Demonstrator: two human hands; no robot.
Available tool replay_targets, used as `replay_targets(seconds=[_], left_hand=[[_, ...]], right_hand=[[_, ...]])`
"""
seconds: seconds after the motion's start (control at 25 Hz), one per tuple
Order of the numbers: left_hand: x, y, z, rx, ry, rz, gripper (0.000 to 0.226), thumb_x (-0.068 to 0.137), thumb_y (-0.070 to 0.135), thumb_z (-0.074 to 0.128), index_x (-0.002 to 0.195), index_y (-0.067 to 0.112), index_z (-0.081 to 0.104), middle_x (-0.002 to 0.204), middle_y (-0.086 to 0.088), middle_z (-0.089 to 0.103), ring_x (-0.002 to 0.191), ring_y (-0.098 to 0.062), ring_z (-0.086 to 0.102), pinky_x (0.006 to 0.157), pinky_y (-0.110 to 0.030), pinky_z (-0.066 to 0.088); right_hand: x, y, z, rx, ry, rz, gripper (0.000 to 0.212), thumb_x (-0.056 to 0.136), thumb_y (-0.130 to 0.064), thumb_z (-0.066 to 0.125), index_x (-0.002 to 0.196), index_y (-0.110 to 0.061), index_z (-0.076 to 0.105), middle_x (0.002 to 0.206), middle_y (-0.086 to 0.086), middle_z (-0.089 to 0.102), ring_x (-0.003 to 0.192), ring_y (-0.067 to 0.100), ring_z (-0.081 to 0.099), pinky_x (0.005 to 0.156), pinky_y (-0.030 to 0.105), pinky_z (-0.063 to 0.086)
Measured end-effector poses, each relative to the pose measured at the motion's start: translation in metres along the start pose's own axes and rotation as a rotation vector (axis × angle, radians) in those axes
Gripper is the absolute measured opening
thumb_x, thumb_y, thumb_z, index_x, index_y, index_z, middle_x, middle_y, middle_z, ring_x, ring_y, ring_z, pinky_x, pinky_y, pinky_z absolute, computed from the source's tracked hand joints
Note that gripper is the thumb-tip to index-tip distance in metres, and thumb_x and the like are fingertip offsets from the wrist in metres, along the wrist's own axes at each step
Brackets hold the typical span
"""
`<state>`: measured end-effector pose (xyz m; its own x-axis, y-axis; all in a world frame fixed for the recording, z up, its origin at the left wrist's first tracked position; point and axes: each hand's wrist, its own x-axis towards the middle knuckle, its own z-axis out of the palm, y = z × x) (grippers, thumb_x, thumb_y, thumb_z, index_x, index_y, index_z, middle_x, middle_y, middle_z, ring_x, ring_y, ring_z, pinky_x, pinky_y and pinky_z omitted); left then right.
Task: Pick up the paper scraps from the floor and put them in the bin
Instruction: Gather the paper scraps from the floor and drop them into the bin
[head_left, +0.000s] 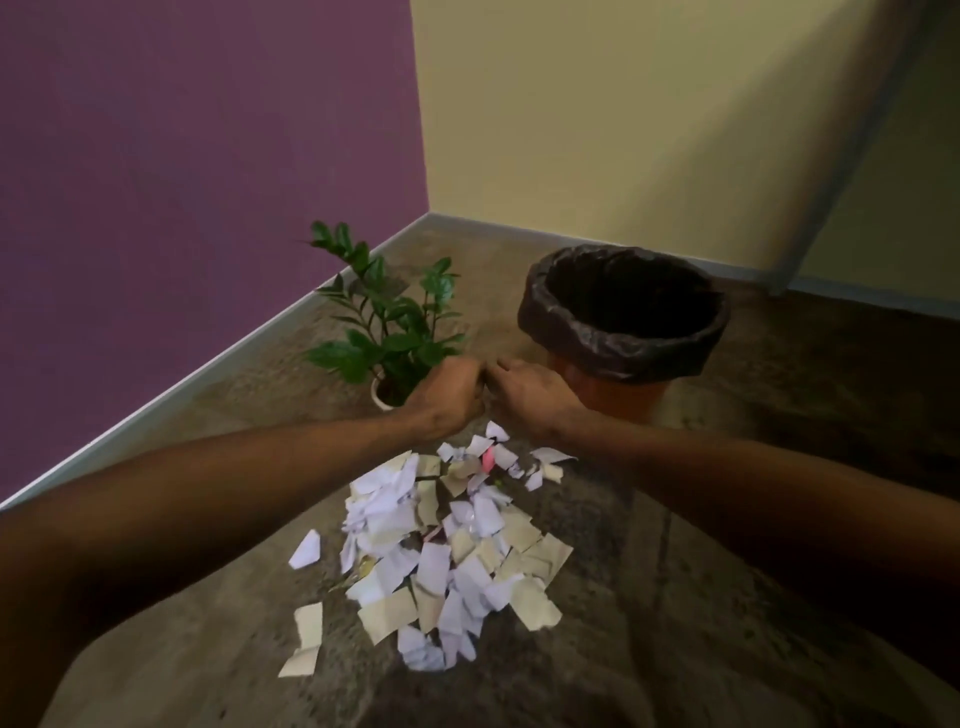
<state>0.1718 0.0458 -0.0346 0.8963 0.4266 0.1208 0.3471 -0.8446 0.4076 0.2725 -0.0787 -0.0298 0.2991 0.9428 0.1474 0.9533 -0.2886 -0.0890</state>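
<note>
While most paper scraps (441, 551) are still lying before the bin (623, 317), gathering is being started.
Left hand (449, 397) and right hand (527, 397) are being held curled together; contents cannot be told; a carry binward is being called for.

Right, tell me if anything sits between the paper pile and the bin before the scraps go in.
Nothing visible blocks the way. The paper scraps lie on the floor just in front of the bin, whose lined mouth is open. The potted plant stands to the left, off the path. The left hand and right hand meet over the pile's far edge.
</note>
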Motion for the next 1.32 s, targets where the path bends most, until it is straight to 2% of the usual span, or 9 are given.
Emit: replay_targets(seconds=[0.12, 0.24, 0.32, 0.4, 0.8, 0.92, 1.04, 1.16, 1.32], left_hand=[[-0.023, -0.035, 0.014, 0.133, -0.203, -0.111, 0.027, 0.077, 0.017, 0.076, 0.082, 0.024, 0.05, 0.103, -0.009, 0.068, 0.087, -0.027, 0.065, 0.062, -0.031, 0.046], [-0.035, -0.078, 0.028, 0.336, -0.424, -0.18, 0.071, 0.07, 0.041, 0.087, 0.125, 0.011, 0.053, 0.129, -0.011, 0.06, 0.112, -0.029, 0.06, 0.086, -0.038, 0.056], [-0.04, -0.107, 0.029, 0.37, -0.568, -0.218, 0.105, 0.064, 0.052, 0.09, 0.147, 0.012, 0.039, 0.145, -0.011, 0.051, 0.126, -0.028, 0.055, 0.102, -0.038, 0.052], [-0.042, -0.131, 0.027, 0.366, -0.664, -0.204, 0.118, 0.06, 0.057, 0.09, 0.154, 0.016, 0.032, 0.156, -0.007, 0.042, 0.137, -0.027, 0.047, 0.114, -0.035, 0.041], [-0.053, -0.217, 0.05, 0.165, -0.662, -0.317, 0.13, 0.047, 0.058, 0.096, 0.153, 0.021, 0.029, 0.154, -0.007, 0.044, 0.138, -0.028, 0.045, 0.099, -0.024, 0.032], [-0.05, -0.226, 0.059, 0.186, -0.664, -0.339, 0.149, 0.045, 0.064, 0.093, 0.16, 0.022, 0.009, 0.165, -0.011, 0.025, 0.149, -0.033, 0.032, 0.119, -0.036, 0.031], [-0.047, -0.229, 0.071, 0.225, -0.685, -0.335, 0.153, 0.047, 0.064, 0.092, 0.161, 0.022, 0.0, 0.167, -0.015, 0.014, 0.153, -0.037, 0.019, 0.123, -0.046, 0.027], [-0.042, -0.229, 0.076, 0.143, -0.67, -0.324, 0.138, 0.054, 0.052, 0.095, 0.16, 0.02, 0.013, 0.163, -0.012, 0.027, 0.149, -0.035, 0.026, 0.118, -0.04, 0.031], [-0.044, -0.219, 0.086, -0.001, -0.521, -0.389, 0.102, 0.062, 0.024, 0.095, 0.147, 0.009, 0.04, 0.145, -0.015, 0.051, 0.131, -0.031, 0.05, 0.098, -0.03, 0.045]], right_hand=[[0.009, -0.024, 0.029, 0.016, -0.182, -0.06, 0.041, 0.091, -0.037, 0.064, 0.125, -0.015, 0.055, 0.12, 0.009, 0.061, 0.105, 0.032, 0.064, 0.084, 0.041, 0.054], [0.022, -0.04, 0.06, 0.026, -0.352, -0.065, 0.058, 0.09, -0.048, 0.065, 0.135, -0.015, 0.049, 0.127, 0.011, 0.062, 0.109, 0.032, 0.064, 0.088, 0.045, 0.057], [0.033, -0.048, 0.078, 0.058, -0.412, -0.061, 0.071, 0.087, -0.05, 0.07, 0.143, -0.015, 0.043, 0.133, 0.012, 0.061, 0.113, 0.032, 0.063, 0.091, 0.045, 0.057], [0.043, -0.054, 0.096, 0.111, -0.433, -0.054, 0.08, 0.082, -0.051, 0.075, 0.145, -0.015, 0.041, 0.137, 0.013, 0.056, 0.119, 0.033, 0.06, 0.094, 0.044, 0.055], [0.084, -0.073, 0.175, 0.179, -0.602, 0.091, 0.141, 0.058, -0.077, 0.081, 0.163, -0.023, 0.003, 0.168, 0.015, 0.013, 0.155, 0.042, 0.016, 0.122, 0.057, 0.028], [0.095, -0.08, 0.189, 0.161, -0.682, 0.111, 0.147, 0.059, -0.078, 0.08, 0.163, -0.022, -0.008, 0.17, 0.019, -0.001, 0.157, 0.045, 0.004, 0.126, 0.059, 0.017], [0.101, -0.083, 0.207, 0.165, -0.739, 0.105, 0.149, 0.059, -0.077, 0.081, 0.163, -0.023, -0.011, 0.171, 0.018, 0.001, 0.157, 0.043, 0.01, 0.125, 0.057, 0.022], [0.105, -0.083, 0.215, 0.159, -0.717, 0.104, 0.143, 0.063, -0.073, 0.082, 0.163, -0.022, -0.005, 0.17, 0.019, 0.009, 0.155, 0.044, 0.015, 0.124, 0.054, 0.025], [0.103, -0.088, 0.215, 0.273, -0.597, 0.098, 0.111, 0.069, -0.052, 0.089, 0.154, -0.013, 0.028, 0.153, 0.023, 0.038, 0.142, 0.039, 0.04, 0.112, 0.044, 0.042]])
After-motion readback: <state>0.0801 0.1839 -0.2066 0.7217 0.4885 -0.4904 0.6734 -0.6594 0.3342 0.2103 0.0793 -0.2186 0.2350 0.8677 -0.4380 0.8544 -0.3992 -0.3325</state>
